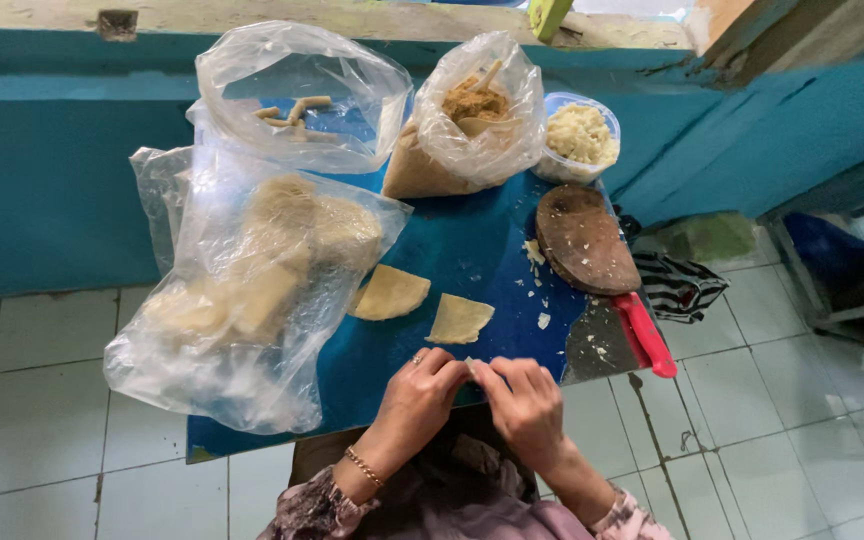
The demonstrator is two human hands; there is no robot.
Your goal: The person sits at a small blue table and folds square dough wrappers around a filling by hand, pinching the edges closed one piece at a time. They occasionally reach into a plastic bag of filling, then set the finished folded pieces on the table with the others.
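Observation:
My left hand (420, 398) and my right hand (522, 400) meet fingertip to fingertip at the near edge of a blue table (472, 250), pinching a small pale piece of dough (471, 367) between them. The left hand wears a ring and a gold bracelet. Just beyond the hands lie two thin pale dough sheets, one (389, 293) to the left and one (459, 319) to the right.
A large clear bag of dough sheets (252, 280) fills the table's left. At the back stand a bag with rolled sticks (297, 105), a bag of brown filling (472, 105) and a tub of white filling (580, 135). A round wooden board (584, 240) and a red-handled knife (644, 335) lie right.

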